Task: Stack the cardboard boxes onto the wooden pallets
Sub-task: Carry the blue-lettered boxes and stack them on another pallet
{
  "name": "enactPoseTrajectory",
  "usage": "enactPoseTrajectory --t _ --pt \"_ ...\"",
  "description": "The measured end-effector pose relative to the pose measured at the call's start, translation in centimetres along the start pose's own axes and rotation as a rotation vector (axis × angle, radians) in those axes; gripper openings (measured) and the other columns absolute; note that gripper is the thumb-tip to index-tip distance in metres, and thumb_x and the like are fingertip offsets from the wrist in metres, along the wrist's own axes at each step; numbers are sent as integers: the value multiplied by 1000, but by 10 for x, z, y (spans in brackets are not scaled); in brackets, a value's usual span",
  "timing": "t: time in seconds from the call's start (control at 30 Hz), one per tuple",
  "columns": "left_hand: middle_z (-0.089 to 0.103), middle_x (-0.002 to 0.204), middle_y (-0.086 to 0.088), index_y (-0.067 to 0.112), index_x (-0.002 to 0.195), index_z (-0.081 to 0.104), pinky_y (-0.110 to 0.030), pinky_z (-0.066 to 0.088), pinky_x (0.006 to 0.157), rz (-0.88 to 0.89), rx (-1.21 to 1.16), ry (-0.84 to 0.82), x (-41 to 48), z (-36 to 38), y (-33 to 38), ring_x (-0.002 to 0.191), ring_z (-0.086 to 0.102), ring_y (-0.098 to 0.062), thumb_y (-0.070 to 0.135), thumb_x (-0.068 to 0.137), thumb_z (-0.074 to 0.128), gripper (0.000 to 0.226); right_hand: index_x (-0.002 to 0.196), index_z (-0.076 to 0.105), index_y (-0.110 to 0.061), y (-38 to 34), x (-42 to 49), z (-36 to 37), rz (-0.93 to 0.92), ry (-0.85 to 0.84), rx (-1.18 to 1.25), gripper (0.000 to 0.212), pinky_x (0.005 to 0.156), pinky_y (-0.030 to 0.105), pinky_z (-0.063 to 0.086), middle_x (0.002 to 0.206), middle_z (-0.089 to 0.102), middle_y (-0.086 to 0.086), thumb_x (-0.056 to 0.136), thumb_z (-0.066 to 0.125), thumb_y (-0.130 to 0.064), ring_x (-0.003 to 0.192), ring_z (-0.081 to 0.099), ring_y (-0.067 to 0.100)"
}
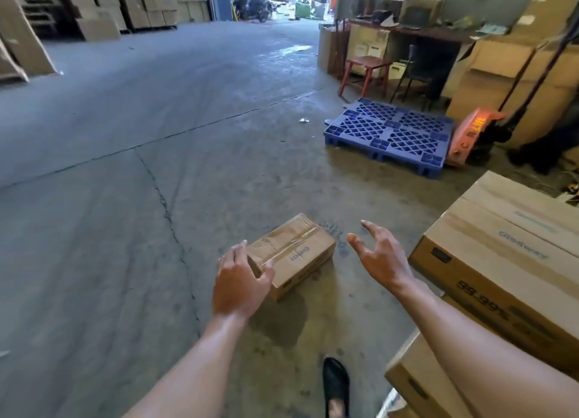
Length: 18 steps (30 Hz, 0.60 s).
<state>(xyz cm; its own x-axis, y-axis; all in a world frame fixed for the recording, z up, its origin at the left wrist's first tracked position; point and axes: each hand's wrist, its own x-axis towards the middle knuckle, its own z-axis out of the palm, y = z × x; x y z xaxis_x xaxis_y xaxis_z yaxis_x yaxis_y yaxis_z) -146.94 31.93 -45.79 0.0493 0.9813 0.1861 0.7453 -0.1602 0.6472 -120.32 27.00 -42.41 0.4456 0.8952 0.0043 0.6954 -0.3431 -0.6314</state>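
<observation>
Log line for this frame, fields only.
phase: reach | left hand: open, at near corner of small box | right hand: open, apart from it | small box: on floor

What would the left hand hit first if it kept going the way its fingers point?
Most likely the small taped brown cardboard box on the concrete floor, right ahead of the left hand; depth is unclear.

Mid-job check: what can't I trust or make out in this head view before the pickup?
All from the head view:
- Small box: near corner covered by the left hand; contact cannot be told.
- Large boxes: cut by right and bottom edges, partly behind the right forearm; what they stand on is unseen.
- Pallet jack: lower part hidden behind the blue pallet.
- Far stacks, top left: too blurred to count.
</observation>
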Motion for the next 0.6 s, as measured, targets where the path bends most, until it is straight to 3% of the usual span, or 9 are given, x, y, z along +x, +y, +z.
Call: enactPoseTrajectory --t 0.4,0.6 --pt "57 140 -17 4 141 54 -39 45 104 -399 71 -7 157 204 -2 127 55 -32 38 85 77 69 152 43 -21 118 291 92 45 -401 -111 68 116 41 33 153 47 9 95 56 -57 142 41 25" --pt "58 137 -18 3 139 55 -42 46 103 -516 91 -63 200 314 -60 126 56 -34 38 79 83 75 154 40 -24 181 400 171 82 -524 -203 72 117 40 31 155 44 6 94 56 -60 143 39 23"
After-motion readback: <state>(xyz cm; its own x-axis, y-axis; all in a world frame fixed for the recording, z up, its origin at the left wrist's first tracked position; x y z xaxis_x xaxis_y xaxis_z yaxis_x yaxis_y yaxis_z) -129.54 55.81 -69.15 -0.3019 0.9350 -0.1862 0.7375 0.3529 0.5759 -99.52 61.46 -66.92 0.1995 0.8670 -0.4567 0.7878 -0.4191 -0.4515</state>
